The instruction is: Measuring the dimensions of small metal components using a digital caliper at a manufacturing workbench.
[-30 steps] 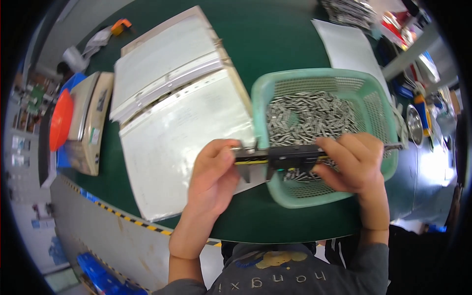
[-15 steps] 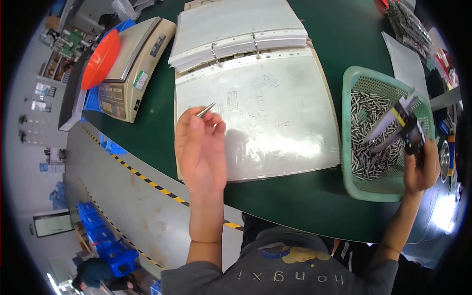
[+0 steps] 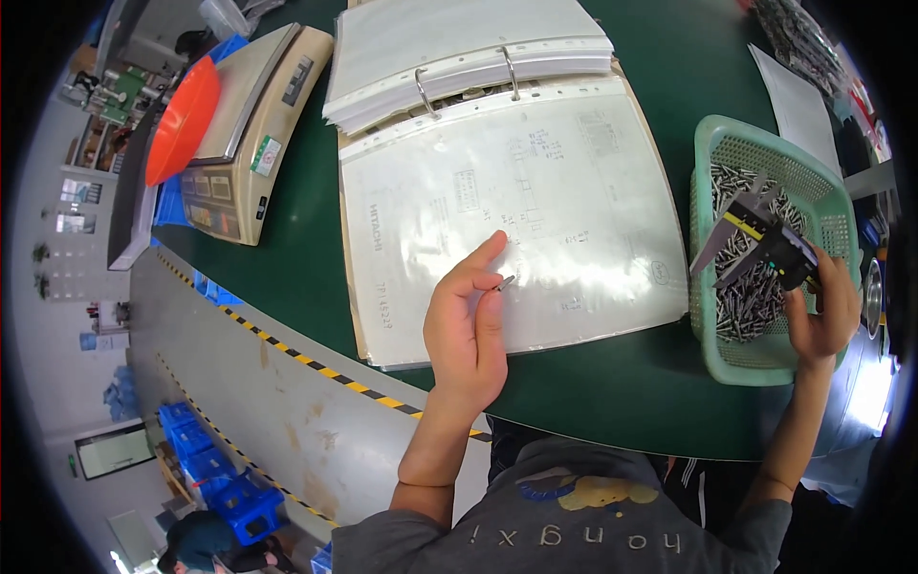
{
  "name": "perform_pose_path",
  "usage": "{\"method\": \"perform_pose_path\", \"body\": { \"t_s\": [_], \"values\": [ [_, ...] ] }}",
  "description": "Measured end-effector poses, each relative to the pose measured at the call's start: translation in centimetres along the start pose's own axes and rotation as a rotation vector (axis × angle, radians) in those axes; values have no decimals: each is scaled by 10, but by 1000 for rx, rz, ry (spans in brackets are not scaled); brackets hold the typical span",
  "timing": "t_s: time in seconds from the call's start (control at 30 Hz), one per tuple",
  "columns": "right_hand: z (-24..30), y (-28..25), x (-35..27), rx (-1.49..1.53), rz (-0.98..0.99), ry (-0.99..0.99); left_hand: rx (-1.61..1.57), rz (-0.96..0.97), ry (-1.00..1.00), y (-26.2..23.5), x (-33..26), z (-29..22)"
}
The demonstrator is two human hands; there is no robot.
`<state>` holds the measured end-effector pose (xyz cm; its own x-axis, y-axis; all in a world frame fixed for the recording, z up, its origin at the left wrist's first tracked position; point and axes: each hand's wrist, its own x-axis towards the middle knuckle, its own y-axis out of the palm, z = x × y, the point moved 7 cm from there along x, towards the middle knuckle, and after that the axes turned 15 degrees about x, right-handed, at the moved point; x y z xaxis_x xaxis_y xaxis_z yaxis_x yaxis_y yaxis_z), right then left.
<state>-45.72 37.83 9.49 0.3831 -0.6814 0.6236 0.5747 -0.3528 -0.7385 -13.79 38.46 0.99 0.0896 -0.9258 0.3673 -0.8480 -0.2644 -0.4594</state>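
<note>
left hand (image 3: 467,330) pinching small pin (image 3: 505,282) over binder (image 3: 497,191), right hand (image 3: 824,311) holding caliper (image 3: 765,251) (above basket (image 3: 755,368))

Bare green tabletop (image 3: 622,383) between binder (image 3: 497,191) — basket (image 3: 712,172)

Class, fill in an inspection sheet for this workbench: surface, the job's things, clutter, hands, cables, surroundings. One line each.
Surface: dark green tabletop, with a yellow-and-black striped edge.
Job's things: small grey metal pin; black-and-yellow sliding caliper; green plastic basket full of similar metal pins; open white ring binder with clear-sleeved drawing sheets.
Clutter: beige weighing scale with an orange bowl at its side; loose paper sheet.
Hands: left hand pinches the pin above the binder page; right hand holds the caliper over the basket.
Cables: nothing seen.
Surroundings: grey floor, blue crates at lower left.
</note>
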Motion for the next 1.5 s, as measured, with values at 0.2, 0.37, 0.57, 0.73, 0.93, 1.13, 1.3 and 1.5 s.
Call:
{"method": "perform_pose_path", "body": {
  "t_s": [0.2,0.37,0.57,0.73,0.93,1.13,1.3,1.5],
  "values": [
    [-4,-2,-2,29,4,13,27,-24,22,0,0,-3],
    [7,1,4,-20,74,-40,-289,-106,-45,-4,-2,-20],
    [29,4,10,-106,102,-152,-952,51,-337,37,-5,-30],
    [42,10,9,-1,134,-232,-1080,142,-411,65,-3,-48],
    [47,2,9,49,100,-266,-1028,166,-353,72,-1,-68],
    [46,-1,8,44,80,-260,-914,160,-332,71,0,-71],
    [45,-1,8,36,76,-257,-921,142,-347,70,0,-70],
    [46,-1,9,35,67,-257,-930,139,-344,68,-1,-67]
  ]
}}
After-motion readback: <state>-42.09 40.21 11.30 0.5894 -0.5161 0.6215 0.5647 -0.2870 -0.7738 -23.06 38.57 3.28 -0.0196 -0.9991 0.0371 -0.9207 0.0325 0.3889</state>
